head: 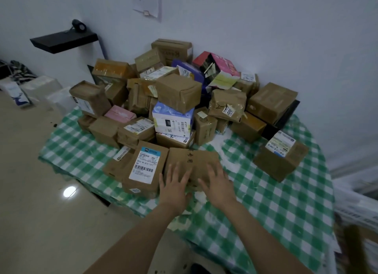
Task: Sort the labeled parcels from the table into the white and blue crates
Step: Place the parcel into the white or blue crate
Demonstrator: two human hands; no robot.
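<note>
Fingers: left-hand fingers (181, 171) and right-hand fingers (214, 171) are straight and spread, lying flat on the top of one box. Nothing is curled round it and there is no grip yet. The left thumb sits low at the near face; whether it touches, I cannot tell.

Hands: left hand (173, 184) and right hand (218, 183) lie side by side, palms down, near the box's near edge.

Thing in hand: brown parcel (196, 157), plain cardboard with handwritten marks on top. It sits at the near edge of the table (276, 222), left of centre, on the green checked cloth. No printed label shows on the visible faces.

Handling, as a judgement: stiff carton with creased corners and a matt skin, so not slippery. Weight unknown, so test with a slight tilt first. Best hold is one palm on each short side with fingers under the bottom edge, not by the top flap.

Neighbours: barcode-labelled parcel (144, 169) stands touching its left side and will likely shift when the box is drawn out. The heap (178, 94) rises just behind, loosely stacked, so lift toward the near edge. A lone box (280, 161) sits well apart toward the right edge.

Crates: not identifiable in view.
</note>
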